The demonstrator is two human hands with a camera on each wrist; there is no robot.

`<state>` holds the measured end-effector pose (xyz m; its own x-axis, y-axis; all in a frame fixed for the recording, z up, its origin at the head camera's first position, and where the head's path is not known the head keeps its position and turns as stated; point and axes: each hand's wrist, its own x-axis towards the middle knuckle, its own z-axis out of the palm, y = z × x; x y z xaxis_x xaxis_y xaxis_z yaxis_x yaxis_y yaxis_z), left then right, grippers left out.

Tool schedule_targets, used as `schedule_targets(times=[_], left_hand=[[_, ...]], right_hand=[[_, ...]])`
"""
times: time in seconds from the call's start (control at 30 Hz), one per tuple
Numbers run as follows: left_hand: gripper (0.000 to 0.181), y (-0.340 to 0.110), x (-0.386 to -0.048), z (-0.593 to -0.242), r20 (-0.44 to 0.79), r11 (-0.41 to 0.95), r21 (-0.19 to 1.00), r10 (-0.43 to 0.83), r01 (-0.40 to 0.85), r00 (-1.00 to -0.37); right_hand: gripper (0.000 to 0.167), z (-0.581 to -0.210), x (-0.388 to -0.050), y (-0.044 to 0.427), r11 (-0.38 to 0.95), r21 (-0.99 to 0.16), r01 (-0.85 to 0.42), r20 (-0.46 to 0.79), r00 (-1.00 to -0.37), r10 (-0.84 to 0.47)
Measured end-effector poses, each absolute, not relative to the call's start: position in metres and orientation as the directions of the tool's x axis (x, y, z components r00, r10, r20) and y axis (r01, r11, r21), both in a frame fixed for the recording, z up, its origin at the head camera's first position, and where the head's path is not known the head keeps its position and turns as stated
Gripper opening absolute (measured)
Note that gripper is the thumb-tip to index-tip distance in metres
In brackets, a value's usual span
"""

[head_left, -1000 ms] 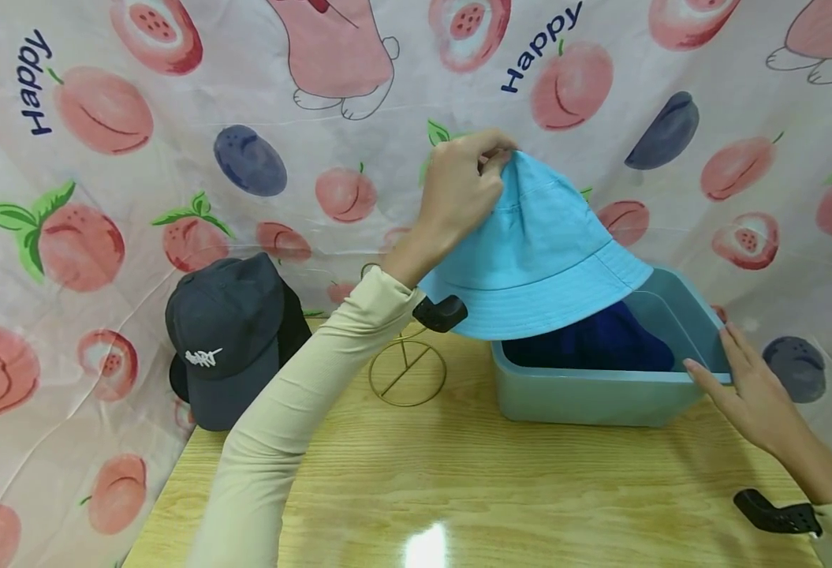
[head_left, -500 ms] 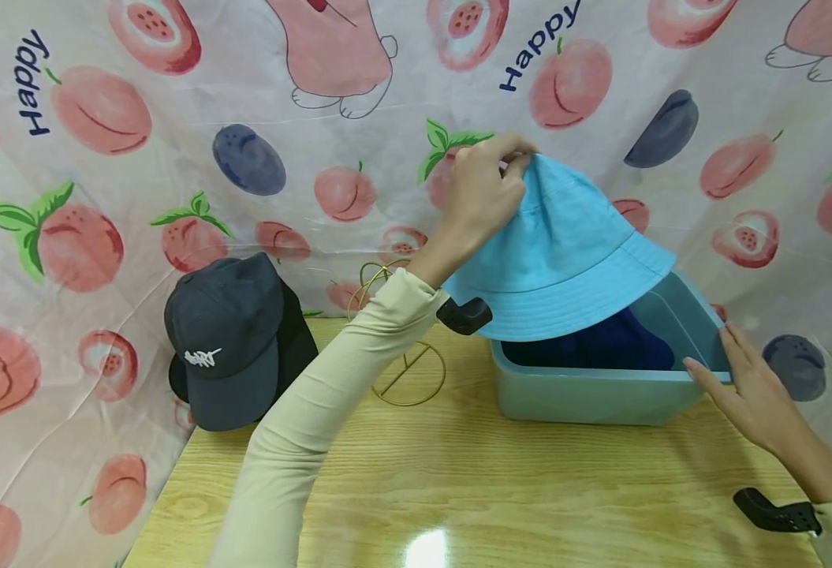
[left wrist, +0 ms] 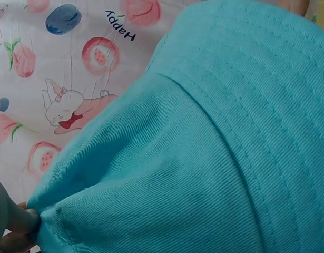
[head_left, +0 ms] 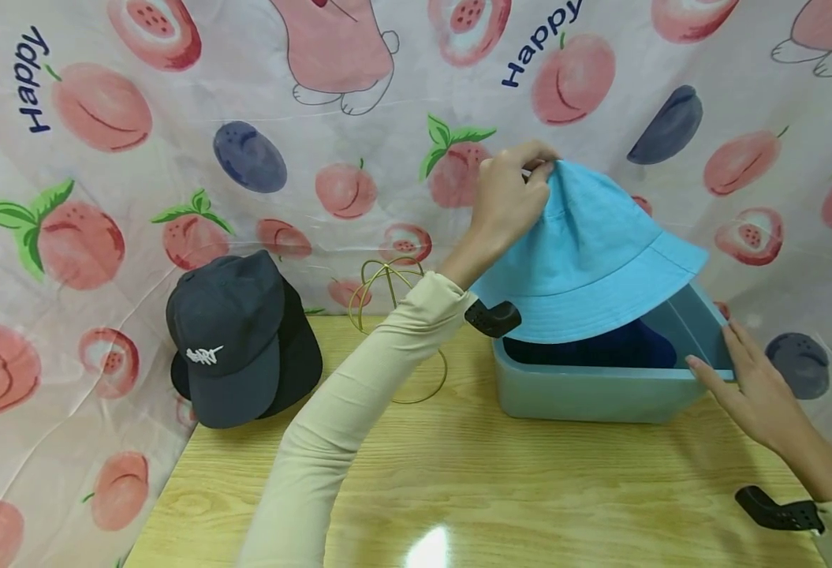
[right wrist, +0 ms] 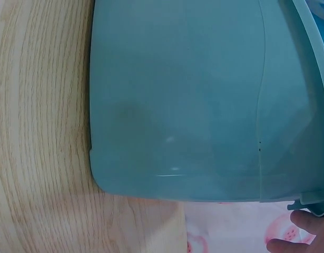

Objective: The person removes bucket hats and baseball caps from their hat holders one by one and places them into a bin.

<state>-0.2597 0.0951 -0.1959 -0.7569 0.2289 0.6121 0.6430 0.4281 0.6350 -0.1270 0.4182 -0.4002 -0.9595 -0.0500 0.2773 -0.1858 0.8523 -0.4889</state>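
Observation:
A light-blue bucket hat (head_left: 600,260) hangs crown up from my left hand (head_left: 511,193), which pinches the top of its crown. In the left wrist view the hat (left wrist: 167,174) fills most of the picture, its crown bunched at the fingertips. The brim hangs over a blue-green plastic bin (head_left: 600,398) on the table. Inside the bin lies a dark navy cloth item (head_left: 643,347), partly covered by the hat. My right hand (head_left: 763,394) rests on the bin's right end with fingers straight. The right wrist view shows the bin's side wall (right wrist: 177,105) close up.
A black cap (head_left: 234,339) with white lettering sits at the table's left, over another dark cap (head_left: 302,347). A gold wire stand (head_left: 390,272) stands behind my left forearm. A fruit-patterned cloth (head_left: 345,158) hangs behind the wooden table (head_left: 529,489).
My left hand has moved to the right with the bucket hat, carrying it further over the bin. More of the wire stand's top shows. My right hand has stayed on the bin.

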Motion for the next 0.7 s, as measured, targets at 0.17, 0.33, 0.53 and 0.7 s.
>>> schedule_targets(times=[0.17, 0.33, 0.53, 0.7], left_hand=[[0.020, 0.106, -0.262, -0.207, 0.605, 0.417, 0.643, 0.237, 0.642, -0.760], [0.019, 0.115, -0.265, -0.214, 0.616, 0.399, 0.648, 0.227, 0.649, -0.755], [0.019, 0.124, -0.270, -0.222, 0.593, 0.396, 0.682, 0.194, 0.615, -0.782], [0.020, 0.129, -0.272, -0.235, 0.570, 0.372, 0.710, 0.193, 0.598, -0.798]], right_hand=[[0.077, -0.400, -0.128, 0.418, 0.855, -0.488, -0.172, 0.268, -0.962, -0.041], [0.078, -0.400, -0.129, 0.418, 0.860, -0.483, -0.166, 0.267, -0.963, -0.036], [0.077, -0.398, -0.130, 0.419, 0.859, -0.478, -0.182, 0.277, -0.960, -0.049], [0.077, -0.400, -0.131, 0.420, 0.859, -0.479, -0.180, 0.267, -0.962, -0.052]])
